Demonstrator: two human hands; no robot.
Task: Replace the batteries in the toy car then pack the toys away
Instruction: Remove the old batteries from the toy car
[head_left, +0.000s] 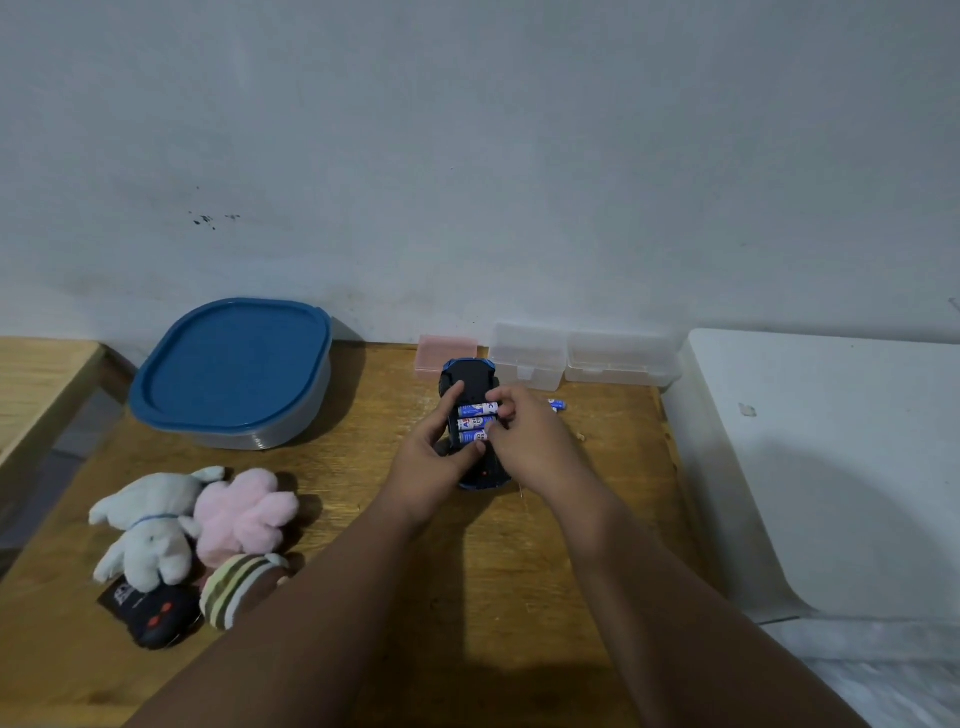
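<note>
A blue toy car (469, 375) lies upside down on the wooden table (467, 571), its battery bay open with three blue-and-white batteries (475, 422) side by side. My left hand (434, 457) grips the car's left side. The fingertips of my right hand (524, 441) pinch the right ends of the batteries in the bay. A loose blue battery (557, 404) lies on the table just beyond my right hand.
A grey tub with a blue lid (234, 369) stands at the back left. Two clear boxes (582, 358) and a pink box (447, 353) line the wall. White, pink and striped plush toys (197, 525) and a black remote (156, 613) lie front left. White furniture (831, 467) borders the right.
</note>
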